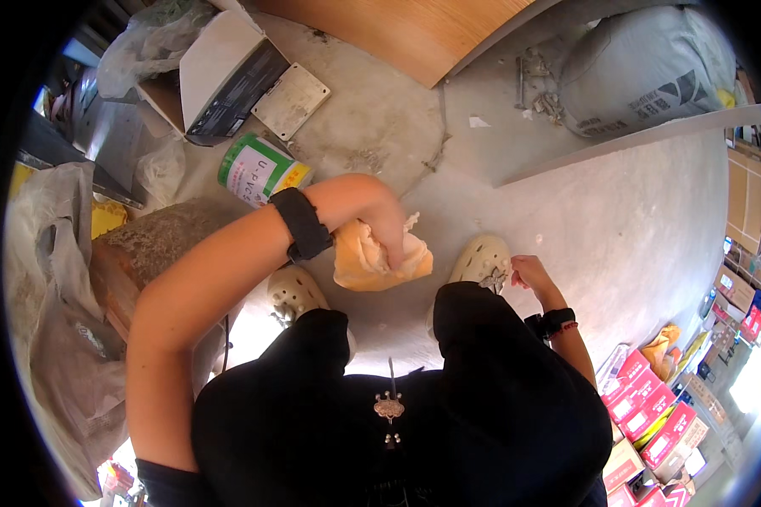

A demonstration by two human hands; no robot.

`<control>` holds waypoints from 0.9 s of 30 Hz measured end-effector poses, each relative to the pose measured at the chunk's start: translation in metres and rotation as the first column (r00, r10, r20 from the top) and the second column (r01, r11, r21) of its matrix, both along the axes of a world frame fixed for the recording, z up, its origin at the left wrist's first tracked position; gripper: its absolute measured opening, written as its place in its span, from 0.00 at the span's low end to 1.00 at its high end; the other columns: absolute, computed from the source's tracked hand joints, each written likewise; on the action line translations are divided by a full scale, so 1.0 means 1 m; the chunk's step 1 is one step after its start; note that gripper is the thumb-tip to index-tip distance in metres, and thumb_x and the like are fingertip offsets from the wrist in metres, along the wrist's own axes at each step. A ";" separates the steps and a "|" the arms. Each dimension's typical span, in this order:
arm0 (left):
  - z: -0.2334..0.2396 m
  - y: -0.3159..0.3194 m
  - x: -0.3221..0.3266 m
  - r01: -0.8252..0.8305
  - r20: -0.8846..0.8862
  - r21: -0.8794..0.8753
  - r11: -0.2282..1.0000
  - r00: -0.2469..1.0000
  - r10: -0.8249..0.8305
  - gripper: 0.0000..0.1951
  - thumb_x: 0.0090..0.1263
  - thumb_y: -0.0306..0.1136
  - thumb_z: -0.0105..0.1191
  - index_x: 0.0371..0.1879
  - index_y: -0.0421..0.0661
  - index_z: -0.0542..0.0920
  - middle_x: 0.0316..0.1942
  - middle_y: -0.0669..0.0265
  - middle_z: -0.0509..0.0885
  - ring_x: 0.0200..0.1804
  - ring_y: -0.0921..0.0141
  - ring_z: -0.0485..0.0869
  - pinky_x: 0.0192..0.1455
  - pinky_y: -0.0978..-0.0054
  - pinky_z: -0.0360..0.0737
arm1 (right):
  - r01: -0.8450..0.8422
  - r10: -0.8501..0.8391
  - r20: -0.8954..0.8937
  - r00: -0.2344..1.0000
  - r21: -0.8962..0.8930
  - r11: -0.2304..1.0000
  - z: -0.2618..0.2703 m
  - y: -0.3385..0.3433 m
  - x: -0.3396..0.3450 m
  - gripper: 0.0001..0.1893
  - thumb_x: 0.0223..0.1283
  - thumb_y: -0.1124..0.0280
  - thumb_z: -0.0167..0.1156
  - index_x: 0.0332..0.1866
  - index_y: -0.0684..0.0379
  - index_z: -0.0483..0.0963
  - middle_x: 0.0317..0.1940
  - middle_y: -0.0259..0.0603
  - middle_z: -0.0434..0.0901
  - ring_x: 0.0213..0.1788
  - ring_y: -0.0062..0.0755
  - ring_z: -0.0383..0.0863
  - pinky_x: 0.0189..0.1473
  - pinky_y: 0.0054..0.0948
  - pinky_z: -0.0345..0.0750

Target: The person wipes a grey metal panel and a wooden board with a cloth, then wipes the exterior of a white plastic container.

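Observation:
My left hand (380, 218) reaches down over the concrete floor, its fingers pushed into the crumpled top of an orange-yellow plastic bag (371, 269). Whether the fingers grip the bag or something inside it is hidden. The bag sits in front of my two cream clogs (480, 260). Just beyond my left wrist, which wears a black band, a green and white tin (253, 166) lies on its side. Beside the right clog, my right hand (530, 274) is loosely curled, and I see nothing in it. A dark watch is on that wrist.
An opened cardboard box (225, 82) and a flat off-white plastic device (292, 101) lie ahead left. A wooden panel (406, 32) stands ahead. A full grey sack (647, 76) lies behind a thin board (634, 146). Red cartons (640, 396) are stacked at right.

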State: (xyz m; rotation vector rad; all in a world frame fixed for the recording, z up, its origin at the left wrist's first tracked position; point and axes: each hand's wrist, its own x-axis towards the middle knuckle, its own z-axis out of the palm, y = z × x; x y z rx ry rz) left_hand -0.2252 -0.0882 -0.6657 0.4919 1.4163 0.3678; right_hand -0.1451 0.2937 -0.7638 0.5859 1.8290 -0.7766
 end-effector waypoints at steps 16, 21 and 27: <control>-0.021 -0.022 -0.010 -0.388 0.011 0.099 0.916 0.921 0.389 0.26 0.49 0.50 0.64 0.39 0.39 0.81 0.35 0.58 0.83 0.36 0.66 0.82 0.39 0.72 0.76 | -0.012 -0.083 -0.331 0.940 -0.274 0.962 0.149 -0.035 -0.071 0.15 0.64 0.66 0.47 0.49 0.62 0.74 0.23 0.30 0.76 0.21 0.11 0.65 0.23 0.13 0.60; -0.012 0.000 -0.001 -0.765 -0.181 0.462 0.448 0.413 0.892 0.32 0.56 0.54 0.58 0.50 0.39 0.74 0.41 0.57 0.81 0.44 0.65 0.80 0.46 0.71 0.74 | -0.181 0.075 -0.306 0.949 -0.334 0.925 0.135 -0.133 -0.067 0.16 0.65 0.61 0.51 0.51 0.61 0.72 0.34 0.35 0.78 0.32 0.17 0.74 0.33 0.18 0.70; -0.006 0.026 -0.029 -0.755 0.378 0.522 -0.398 -0.213 0.901 0.31 0.69 0.58 0.42 0.53 0.39 0.71 0.44 0.59 0.80 0.45 0.68 0.78 0.49 0.71 0.74 | -0.231 -0.202 -0.752 0.627 -0.427 0.874 0.112 -0.224 -0.116 0.19 0.61 0.63 0.58 0.52 0.63 0.68 0.45 0.41 0.76 0.45 0.30 0.76 0.47 0.28 0.73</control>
